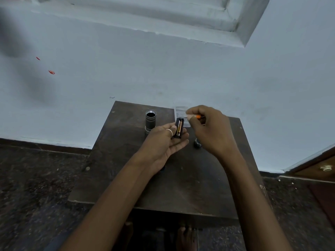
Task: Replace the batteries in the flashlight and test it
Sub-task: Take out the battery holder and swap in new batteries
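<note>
My left hand point(164, 140) lies palm up over the dark wooden table point(181, 187), cradling a black battery holder point(179, 128) with a battery seated in it. Just right of it, my right hand point(210, 127) pinches a small orange-tipped battery point(194, 116) by its fingertips, above a clear plastic case point(180, 113). The flashlight body point(150, 122) stands upright with its open end up, behind my left hand. A dark round cap point(197, 143) sits on the table between my hands.
The small table stands against a pale blue wall point(126, 78) on a speckled dark floor point(36, 178). A wooden door edge point(317, 165) shows at the right. My feet point(184, 236) are under the table's near edge.
</note>
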Demonstrator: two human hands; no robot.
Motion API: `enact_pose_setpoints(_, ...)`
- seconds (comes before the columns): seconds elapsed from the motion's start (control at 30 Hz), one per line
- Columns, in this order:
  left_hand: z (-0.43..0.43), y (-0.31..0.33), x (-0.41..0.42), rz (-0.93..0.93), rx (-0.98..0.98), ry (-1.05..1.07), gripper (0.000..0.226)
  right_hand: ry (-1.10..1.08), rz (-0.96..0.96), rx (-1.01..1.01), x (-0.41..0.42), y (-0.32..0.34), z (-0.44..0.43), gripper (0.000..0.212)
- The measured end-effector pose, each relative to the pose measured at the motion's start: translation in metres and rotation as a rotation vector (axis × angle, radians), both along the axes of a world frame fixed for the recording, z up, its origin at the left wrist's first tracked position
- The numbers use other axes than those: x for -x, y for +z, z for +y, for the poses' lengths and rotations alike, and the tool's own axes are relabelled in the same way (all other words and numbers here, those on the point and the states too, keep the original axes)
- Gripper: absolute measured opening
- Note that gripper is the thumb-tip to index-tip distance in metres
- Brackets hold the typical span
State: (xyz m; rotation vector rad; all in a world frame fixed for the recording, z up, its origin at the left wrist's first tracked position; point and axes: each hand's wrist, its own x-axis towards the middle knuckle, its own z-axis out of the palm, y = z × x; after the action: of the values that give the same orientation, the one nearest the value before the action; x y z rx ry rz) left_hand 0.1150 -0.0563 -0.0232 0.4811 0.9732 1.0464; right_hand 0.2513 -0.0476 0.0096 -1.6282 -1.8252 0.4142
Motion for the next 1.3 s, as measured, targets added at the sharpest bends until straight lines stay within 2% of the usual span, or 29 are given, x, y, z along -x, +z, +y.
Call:
enact_pose_setpoints(0.3,0.0,-0.002,-0.003,0.067,-0.089,-0.044,0.03,0.074,-0.112,-0.014,0.008,-0.005,-0.009,0.023)
enact_pose_setpoints(0.47,-0.002,-0.001,-0.003,0.074,-0.1,-0.052,0.03,0.033,0.05,-0.054,0.011,-0.015,-0.008,0.035)
enact_pose_setpoints(0.53,-0.003,0.0,-0.003,0.079,-0.105,-0.054,0.03,0.015,0.092,-0.085,0.011,-0.018,-0.008,0.034)
enact_pose_setpoints(0.77,-0.003,0.003,0.001,0.029,-0.111,-0.048,0.029,0.031,0.063,-0.215,0.011,-0.029,-0.01,0.025)
enact_pose_setpoints(0.93,-0.005,0.007,0.003,0.024,-0.11,-0.04,0.028,0.103,0.011,-0.174,0.007,-0.027,-0.013,0.038)
enact_pose_setpoints(1.13,0.0,0.003,0.003,0.07,-0.1,-0.025,0.031,0.181,-0.035,-0.023,0.002,-0.028,-0.012,0.073)
enact_pose_setpoints(1.3,-0.001,0.003,0.001,0.07,-0.124,-0.027,0.026,0.179,-0.024,-0.087,0.003,-0.033,-0.012,0.062)
